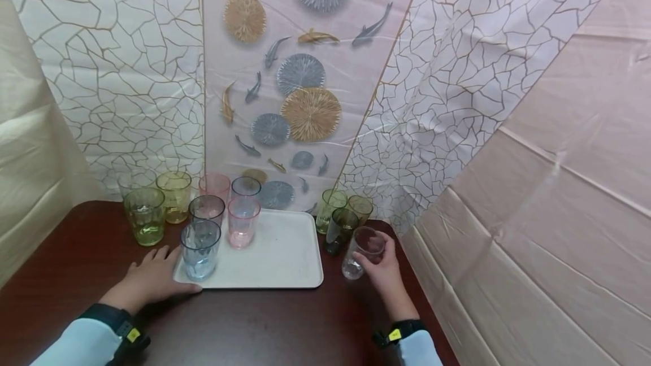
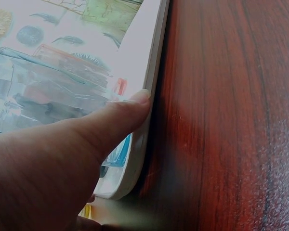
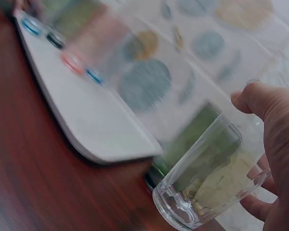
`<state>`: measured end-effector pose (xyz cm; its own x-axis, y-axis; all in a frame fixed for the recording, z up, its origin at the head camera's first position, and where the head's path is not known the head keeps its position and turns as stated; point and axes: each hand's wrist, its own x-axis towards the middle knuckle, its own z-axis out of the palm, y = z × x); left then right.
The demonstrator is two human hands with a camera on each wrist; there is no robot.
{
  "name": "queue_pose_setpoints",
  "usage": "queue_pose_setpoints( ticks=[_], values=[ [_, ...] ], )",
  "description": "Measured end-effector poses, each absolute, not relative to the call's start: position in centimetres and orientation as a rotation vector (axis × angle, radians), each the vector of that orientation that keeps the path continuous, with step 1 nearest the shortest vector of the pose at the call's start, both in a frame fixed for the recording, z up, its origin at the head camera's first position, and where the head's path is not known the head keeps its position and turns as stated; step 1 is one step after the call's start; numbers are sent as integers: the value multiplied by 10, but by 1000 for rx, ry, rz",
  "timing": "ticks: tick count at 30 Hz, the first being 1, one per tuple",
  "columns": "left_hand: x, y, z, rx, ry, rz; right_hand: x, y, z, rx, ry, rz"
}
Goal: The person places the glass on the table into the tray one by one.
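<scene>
On the right side, my right hand (image 1: 382, 261) grips a clear drinking glass (image 1: 352, 264) by its upper part, thumb on one side and fingers on the other. The glass tilts somewhat; I cannot tell whether its base touches the table. At the front left corner of the white tray (image 1: 285, 258), my left hand (image 1: 152, 280) rests with fingers spread. Its thumb (image 2: 120, 109) lies on the tray's front rim. Close to this hand, a light blue glass (image 1: 200, 258) stands on the tray. A pink glass (image 1: 241, 230) and several other tinted glasses are behind it.
Left of the tray stand a green glass (image 1: 146, 222), a yellow glass (image 1: 174, 202) and a clear glass (image 1: 127, 179). Between the tray and right hand are a dark glass (image 1: 342, 227), a light green glass (image 1: 325, 216) and an olive glass (image 1: 363, 205). Patterned cloth (image 1: 315, 157) hangs behind.
</scene>
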<state>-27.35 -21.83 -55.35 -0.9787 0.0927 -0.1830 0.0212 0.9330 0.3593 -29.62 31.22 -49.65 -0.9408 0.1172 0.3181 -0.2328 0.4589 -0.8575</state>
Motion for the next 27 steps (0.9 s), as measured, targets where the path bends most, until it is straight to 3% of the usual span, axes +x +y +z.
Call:
queue_pose_setpoints(
  ticks=[14,27],
  values=[
    [-274,-220,-556,74,2893,551,-295,179,-514,570,-2431,1699],
    [-272,-220,-554,69,2891,552,-306,84,-502,625,-2615,1663]
  ],
)
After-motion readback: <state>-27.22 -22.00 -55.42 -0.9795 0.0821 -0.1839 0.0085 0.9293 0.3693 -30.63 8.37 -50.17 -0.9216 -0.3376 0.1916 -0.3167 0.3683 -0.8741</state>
